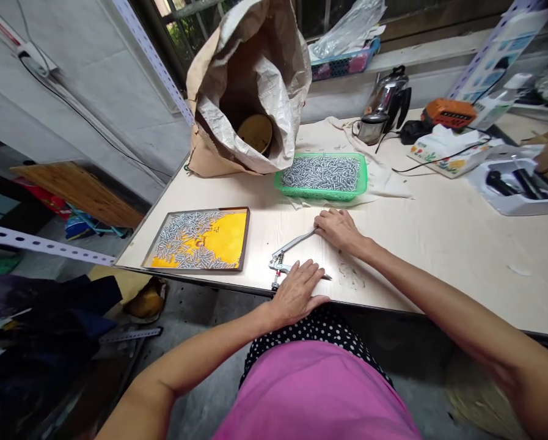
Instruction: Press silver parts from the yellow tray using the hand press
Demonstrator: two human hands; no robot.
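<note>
A metal hand press tool (pixel 291 247) with two long grey arms and a spring lies on the table near its front edge. Its exact kind I cannot make out. My right hand (pixel 340 232) is curled round the end of the upper arm. Stretched flat across the lower arm is my left hand (pixel 297 292), whose fingers hide part of it; the pointed tip shows beyond them. To the left, a shallow tray (pixel 245 241) with a yellow bottom holds many small silver metal pins. Behind the tool, a green plastic basket (pixel 322 194) is filled with similar pins.
A large open paper sack (pixel 214 150) stands at the back left, with a round brown container (pixel 255 131) inside. At the back right are a metal kettle (pixel 386 98), an orange charger (pixel 450 113), a tissue pack (pixel 443 150) and a white bin (pixel 507 198) of dark tools.
</note>
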